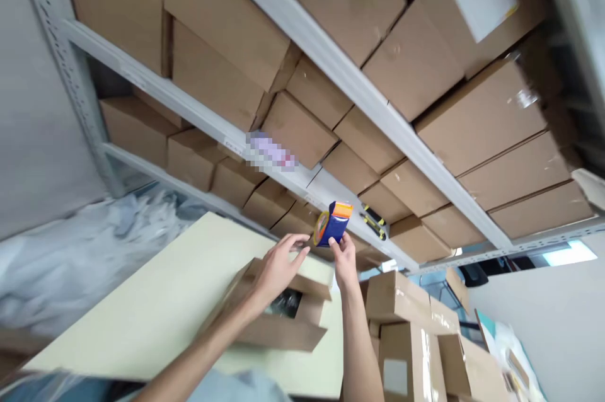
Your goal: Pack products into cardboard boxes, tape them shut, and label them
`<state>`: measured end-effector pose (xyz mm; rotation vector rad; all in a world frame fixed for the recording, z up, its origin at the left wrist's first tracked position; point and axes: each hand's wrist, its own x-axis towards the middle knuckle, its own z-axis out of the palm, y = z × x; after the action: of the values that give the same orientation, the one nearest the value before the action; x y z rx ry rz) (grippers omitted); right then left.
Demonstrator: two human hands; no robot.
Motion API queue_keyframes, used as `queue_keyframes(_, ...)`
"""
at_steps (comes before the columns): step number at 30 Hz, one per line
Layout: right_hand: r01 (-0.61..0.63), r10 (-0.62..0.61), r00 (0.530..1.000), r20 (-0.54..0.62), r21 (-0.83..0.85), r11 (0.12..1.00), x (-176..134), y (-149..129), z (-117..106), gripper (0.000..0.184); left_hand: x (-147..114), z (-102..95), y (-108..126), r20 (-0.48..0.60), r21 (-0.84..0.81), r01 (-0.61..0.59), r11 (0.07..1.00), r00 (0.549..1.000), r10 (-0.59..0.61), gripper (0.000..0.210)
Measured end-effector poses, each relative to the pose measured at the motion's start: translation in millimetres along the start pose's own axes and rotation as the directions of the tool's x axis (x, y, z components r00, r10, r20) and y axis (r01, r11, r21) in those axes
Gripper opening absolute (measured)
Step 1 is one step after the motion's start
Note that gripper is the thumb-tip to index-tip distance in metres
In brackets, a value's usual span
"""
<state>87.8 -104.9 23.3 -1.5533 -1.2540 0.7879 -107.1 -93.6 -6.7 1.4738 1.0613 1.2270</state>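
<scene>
Our right hand (pixel 345 257) grips the tape dispenser (pixel 334 230); our left hand (pixel 280 264), unclenched, hovers just beside it, over the flapped box (pixel 278 331).

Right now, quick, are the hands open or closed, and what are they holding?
Left hand: open, fingers slightly curled, with nothing visible in it.
Right hand: closed, holding the blue-and-orange tape dispenser.

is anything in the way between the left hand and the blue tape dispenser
Nothing visible: the left hand is close to the tape dispenser, with no object between. The right hand holds its lower end, and the open box sits below, out of that gap.
</scene>
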Motion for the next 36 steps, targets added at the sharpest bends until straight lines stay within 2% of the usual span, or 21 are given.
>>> queue_keyframes(3, -0.113, 0.106, 0.994, 0.038, 0.299, 0.947, -60, 3, 21, 0.059, -30, -9.0, 9, 0.023, 0.037, -0.032, 0.999, 0.999, 0.032, 0.025)
queue_keyframes(7, -0.209, 0.215, 0.976, 0.036, 0.447, 0.870, -98, 2, 38, 0.062, -59, -8.8, 8, 0.056, 0.072, -0.007, 0.997, 0.998, 0.003, 0.025)
queue_keyframes(10, -0.226, 0.224, 0.973, 0.059, 0.461, 0.858, -110, -2, 38, 0.066, -75, -9.7, 7, 0.080, 0.094, 0.011, 0.996, 0.997, -0.019, 0.027)
queue_keyframes(14, -0.246, 0.213, 0.969, 0.126, 0.400, 0.883, -123, -10, 30, 0.063, -87, -20.1, 13, 0.141, 0.110, 0.043, 0.993, 0.988, -0.058, 0.026)
queue_keyframes(20, -0.307, 0.227, 0.942, 0.249, 0.356, 0.883, -131, -11, 28, 0.071, -99, -36.6, 25, 0.214, 0.112, -0.080, 0.990, 0.975, 0.054, 0.023)
queue_keyframes(22, -0.297, 0.218, 0.942, 0.256, 0.331, 0.895, -134, -8, 31, 0.071, -102, -40.0, 27, 0.220, 0.138, -0.100, 0.985, 0.973, 0.068, 0.021)
queue_keyframes(26, -0.205, 0.164, 0.968, 0.190, 0.219, 0.954, -143, -5, 31, 0.061, -103, -54.7, 41, 0.112, 0.226, -0.091, 0.970, 0.992, 0.067, 0.031)
queue_keyframes(28, -0.145, 0.116, 0.969, 0.217, 0.126, 0.981, -148, -5, 27, 0.052, -99, -66.5, 56, 0.034, 0.263, -0.077, 0.962, 0.997, 0.070, 0.040)
queue_keyframes(30, -0.020, 0.020, 0.964, 0.266, -0.004, 1.000, -151, -6, 19, 0.038, -93, -77.8, 72, 0.008, 0.299, -0.123, 0.946, 0.992, 0.127, 0.038)
queue_keyframes(32, 0.171, -0.119, 0.943, 0.312, -0.146, 0.974, -150, -5, 9, 0.022, -87, -86.0, 87, 0.033, 0.323, -0.237, 0.916, 0.970, 0.239, 0.031)
queue_keyframes(34, 0.348, -0.245, 0.899, 0.364, -0.253, 0.903, -147, -4, -1, 0.013, -83, -90.4, 97, 0.073, 0.323, -0.346, 0.881, 0.937, 0.341, 0.026)
queue_keyframes(36, 0.470, -0.335, 0.853, 0.400, -0.313, 0.825, -144, -4, -10, 0.008, -81, -92.0, 103, 0.107, 0.326, -0.403, 0.855, 0.915, 0.390, 0.023)
